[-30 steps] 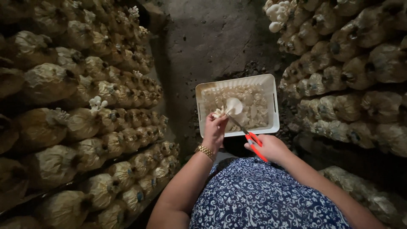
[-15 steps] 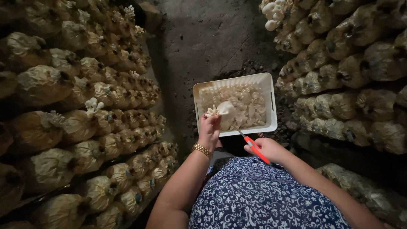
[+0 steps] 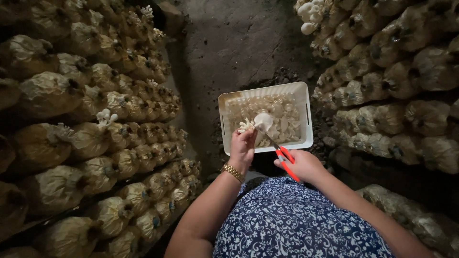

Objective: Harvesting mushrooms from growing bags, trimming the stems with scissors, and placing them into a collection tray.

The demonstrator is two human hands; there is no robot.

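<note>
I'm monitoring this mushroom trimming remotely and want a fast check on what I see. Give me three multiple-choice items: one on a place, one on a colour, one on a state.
1. Where does the white basket sit?
A. On the dark floor between the two walls of bags
B. On top of the left bags
C. On the person's lap

2. What colour are the handles of the scissors?
A. Blue
B. Red-orange
C. Black

3. What is the left hand doing?
A. Resting empty on the bags
B. Lifting the basket by its rim
C. Holding a pale mushroom over the basket

Answers:
1 A: the basket lies on the floor in the aisle, bags stacked on either side.
2 B: red-orange handles show in the right hand.
3 C: its grip is closed on the mushroom's base, above the basket's contents.
</note>
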